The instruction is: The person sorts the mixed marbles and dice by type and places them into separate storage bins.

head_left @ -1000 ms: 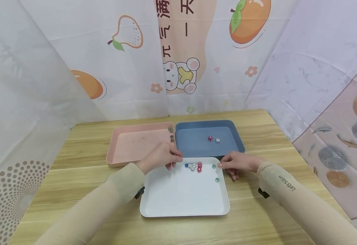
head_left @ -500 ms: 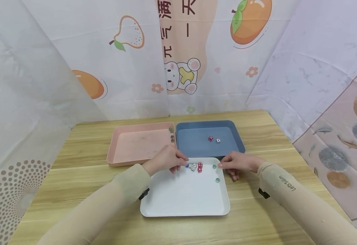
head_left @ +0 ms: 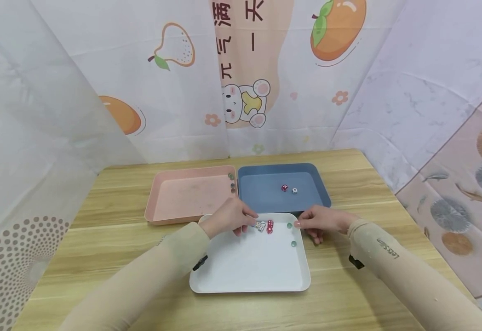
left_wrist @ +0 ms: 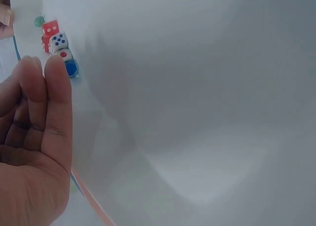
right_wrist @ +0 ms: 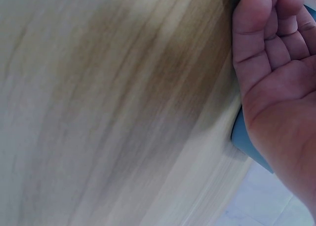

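A white tray [head_left: 249, 266] lies nearest the person. Near its far edge, white dice [head_left: 260, 225] and red dice [head_left: 270, 226] stand in a cluster. My left hand [head_left: 230, 217] reaches over that edge, its fingertips beside the white dice. In the left wrist view a small blue piece [left_wrist: 72, 68] shows just past the fingertips; whether they touch it I cannot tell. My right hand [head_left: 321, 220] holds the tray's right rim near the far corner, thumb and forefinger at the edge. Close by, two green marbles [head_left: 293, 243] lie inside the tray.
Behind stands a pink tray [head_left: 191, 184] with several marbles [head_left: 232, 187] along its right side. Beside it a blue tray [head_left: 261, 188] holds a red die [head_left: 284, 187] and a white die [head_left: 294, 191]. All rest on a wooden table [head_left: 117, 202], with printed curtains around.
My left hand has moved right along the tray's far edge toward the dice, and the blue piece is now largely covered in the head view. The right hand stays put.
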The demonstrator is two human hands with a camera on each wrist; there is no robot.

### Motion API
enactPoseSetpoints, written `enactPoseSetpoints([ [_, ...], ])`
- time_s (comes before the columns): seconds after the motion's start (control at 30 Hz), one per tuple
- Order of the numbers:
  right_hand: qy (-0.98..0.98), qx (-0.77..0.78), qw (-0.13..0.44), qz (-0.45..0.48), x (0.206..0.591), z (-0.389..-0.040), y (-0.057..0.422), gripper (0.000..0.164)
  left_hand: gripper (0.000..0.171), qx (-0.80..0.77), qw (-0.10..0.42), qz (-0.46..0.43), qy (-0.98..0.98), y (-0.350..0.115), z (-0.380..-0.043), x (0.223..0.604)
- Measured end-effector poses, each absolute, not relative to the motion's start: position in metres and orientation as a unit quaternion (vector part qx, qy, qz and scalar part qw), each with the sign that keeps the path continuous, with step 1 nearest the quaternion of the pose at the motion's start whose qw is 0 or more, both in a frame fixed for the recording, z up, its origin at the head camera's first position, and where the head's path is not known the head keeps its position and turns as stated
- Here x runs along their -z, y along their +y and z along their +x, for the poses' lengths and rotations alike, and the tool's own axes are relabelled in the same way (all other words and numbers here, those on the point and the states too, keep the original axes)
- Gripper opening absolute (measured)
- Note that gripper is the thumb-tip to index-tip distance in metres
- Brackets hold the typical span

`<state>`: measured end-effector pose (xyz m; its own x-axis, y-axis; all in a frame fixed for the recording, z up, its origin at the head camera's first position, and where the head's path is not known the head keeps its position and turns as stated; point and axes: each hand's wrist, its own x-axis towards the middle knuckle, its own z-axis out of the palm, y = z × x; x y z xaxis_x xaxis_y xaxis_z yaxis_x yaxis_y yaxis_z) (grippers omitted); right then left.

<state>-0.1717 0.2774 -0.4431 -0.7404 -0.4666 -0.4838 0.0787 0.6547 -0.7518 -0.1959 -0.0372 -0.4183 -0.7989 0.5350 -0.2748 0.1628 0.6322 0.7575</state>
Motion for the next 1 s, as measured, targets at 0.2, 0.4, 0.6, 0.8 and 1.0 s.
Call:
enactPoseSetpoints([
  [0.2, 0.844, 0.398, 0.342, -0.113, 0.4426, -0.1715, 0.2766, 0.046, 0.023, -0.368, 0.250, 0.191, 0.875, -0.0350, -0.1950, 0.4211],
  [0.4, 0.842, 0.400, 0.343, -0.115, 0.4427, -0.1717, 0.2763, 0.045, 0.020, -0.354, 0.241, 0.193, 0.883, -0.0347, -0.1933, 0.4247],
  [0.6, 0.842, 0.400, 0.341, -0.119, 0.4426, -0.1718, 0.2770, 0.045, 0.021, -0.349, 0.230, 0.208, 0.884, -0.0364, -0.1915, 0.4251],
  [0.8, 0.840, 0.404, 0.343, -0.118, 0.4424, -0.1711, 0.2764, 0.044, 0.025, -0.341, 0.233, 0.210, 0.886, -0.0367, -0.1896, 0.4260],
  [1.0, 0.840, 0.405, 0.344, -0.113, 0.4425, -0.1711, 0.2759, 0.042, 0.025, -0.335, 0.229, 0.215, 0.888, -0.0370, -0.1887, 0.4275],
])
